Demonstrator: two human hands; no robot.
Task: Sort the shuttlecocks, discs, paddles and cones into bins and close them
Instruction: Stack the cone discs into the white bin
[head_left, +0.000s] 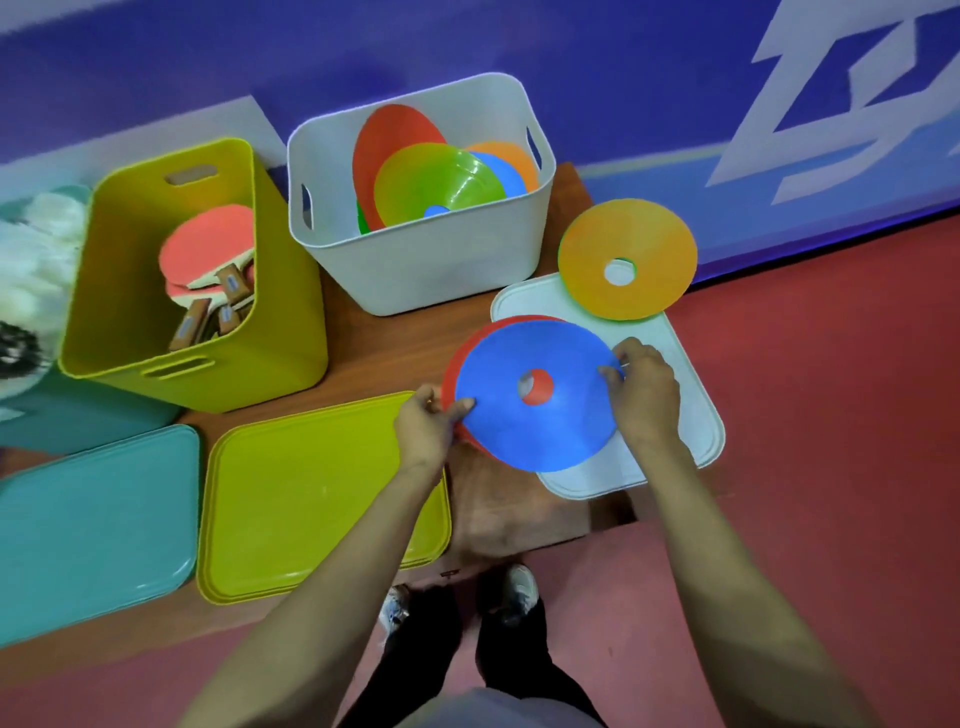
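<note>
a: over the white plastic lid (691, 415) at the right end of the wooden table (405, 343), we hold the blue flat plastic disc (535, 415) with its centre hole, stacked on a red disc (543, 389) of the same make. how will it handle?

b: light, thin and a little bendy, we judge, and smooth enough to slip off its partner. our left hand (426, 426) pinches the near-left rim of the pair, and our right hand (644, 395) pinches the blue rim opposite. the rims are the place to grip. whether the pair rests on the lid or hangs above it, we cannot tell.

a: and the room?

b: the white plastic bin (431, 270) stands just behind, open, with discs inside. we must clear its near wall. the orange disc (628, 244) lies partly on the lid, beside the table's edge. the lime plastic bin (280, 332) with the paddles (208, 254) stands left, apart from our path.
</note>
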